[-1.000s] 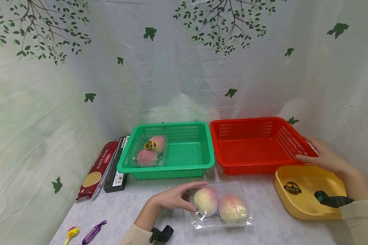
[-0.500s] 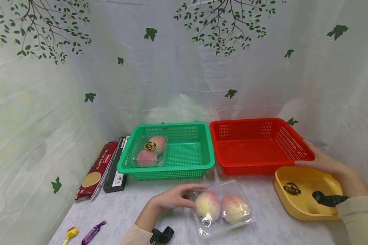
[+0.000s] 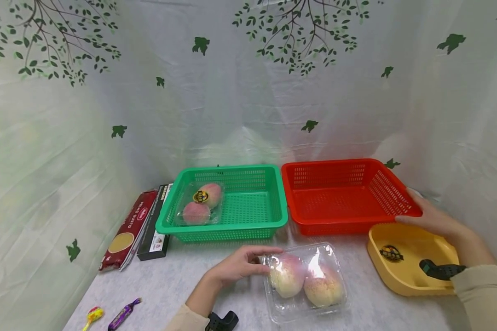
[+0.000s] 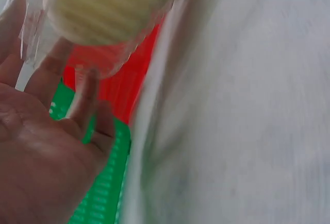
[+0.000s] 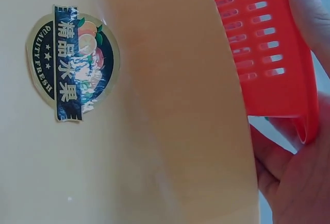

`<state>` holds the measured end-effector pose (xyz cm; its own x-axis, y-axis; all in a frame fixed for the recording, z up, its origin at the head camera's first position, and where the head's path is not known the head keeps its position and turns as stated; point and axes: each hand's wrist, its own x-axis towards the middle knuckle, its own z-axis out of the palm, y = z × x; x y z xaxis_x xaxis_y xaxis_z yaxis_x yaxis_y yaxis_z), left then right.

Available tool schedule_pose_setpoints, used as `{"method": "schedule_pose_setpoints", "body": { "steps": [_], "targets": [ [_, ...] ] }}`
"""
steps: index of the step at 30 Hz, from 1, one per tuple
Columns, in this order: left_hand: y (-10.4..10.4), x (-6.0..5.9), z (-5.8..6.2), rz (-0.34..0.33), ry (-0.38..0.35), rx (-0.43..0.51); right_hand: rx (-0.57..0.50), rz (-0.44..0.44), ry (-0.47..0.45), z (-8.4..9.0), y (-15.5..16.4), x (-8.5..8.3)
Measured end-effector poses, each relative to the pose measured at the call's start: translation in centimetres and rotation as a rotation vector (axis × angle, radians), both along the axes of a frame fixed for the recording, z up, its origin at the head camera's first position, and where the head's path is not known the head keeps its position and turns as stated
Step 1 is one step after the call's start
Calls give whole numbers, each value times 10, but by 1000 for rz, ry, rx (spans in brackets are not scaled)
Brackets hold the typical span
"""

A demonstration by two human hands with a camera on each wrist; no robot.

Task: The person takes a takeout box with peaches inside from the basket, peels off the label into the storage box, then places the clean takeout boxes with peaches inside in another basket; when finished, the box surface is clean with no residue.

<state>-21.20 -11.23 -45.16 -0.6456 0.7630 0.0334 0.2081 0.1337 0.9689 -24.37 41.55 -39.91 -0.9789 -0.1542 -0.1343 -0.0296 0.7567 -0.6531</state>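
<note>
Two hands (image 3: 242,266): peach pack (image 3: 306,281), red basket (image 3: 343,193)

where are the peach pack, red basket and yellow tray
peach pack (image 3: 306,282), head view, on its clear lid
red basket (image 3: 339,202), head view, on its floor
yellow tray (image 3: 397,271), head view, on its bare inside

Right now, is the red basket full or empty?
Empty: the red basket shows only bare mesh inside; the right hand grips its corner.
</note>
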Motion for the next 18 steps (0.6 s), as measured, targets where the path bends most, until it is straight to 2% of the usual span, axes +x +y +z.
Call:
{"method": "schedule_pose_setpoints", "body": {
  "steps": [6,10,14,18],
  "targets": [
    [7,5,2,-29,-76,118,-12,-2,4,-3,1,0],
    [13,9,3,14,-157,151,-23,-5,0,-2,1,1],
    [18,13,6,66,-256,140,-22,-5,0,-1,-1,2],
    [22,17,8,112,-293,97,-17,-7,-1,-1,-1,1]
  ]
}}
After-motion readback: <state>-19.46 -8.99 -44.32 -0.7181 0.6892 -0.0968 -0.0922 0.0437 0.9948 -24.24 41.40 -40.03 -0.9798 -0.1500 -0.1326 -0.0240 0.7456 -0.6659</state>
